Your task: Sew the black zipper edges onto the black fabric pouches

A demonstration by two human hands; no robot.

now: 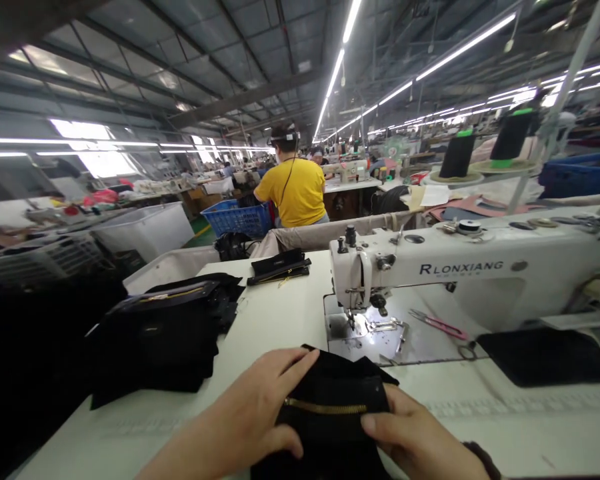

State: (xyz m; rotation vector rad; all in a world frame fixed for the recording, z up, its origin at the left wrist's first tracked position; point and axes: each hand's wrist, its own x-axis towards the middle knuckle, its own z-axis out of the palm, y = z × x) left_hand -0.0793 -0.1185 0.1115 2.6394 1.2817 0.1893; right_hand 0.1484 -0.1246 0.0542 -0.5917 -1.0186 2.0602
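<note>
A black fabric piece with a gold zipper [330, 407] lies on the white table near its front edge. My left hand [253, 413] grips its left side, fingers over the top and thumb pressed below the zipper. My right hand [413, 437] pinches the right end of the zipper, thumb on the cloth. Just beyond the piece stand the needle and presser foot [353, 320] of a white sewing machine [460, 267].
A stack of black zippered pieces [165, 327] lies at the left, and a smaller bundle [279, 267] lies further back. Pink-handled scissors [440, 325] rest on the machine bed. A person in a yellow shirt [295, 190] works ahead beside a blue basket [237, 219].
</note>
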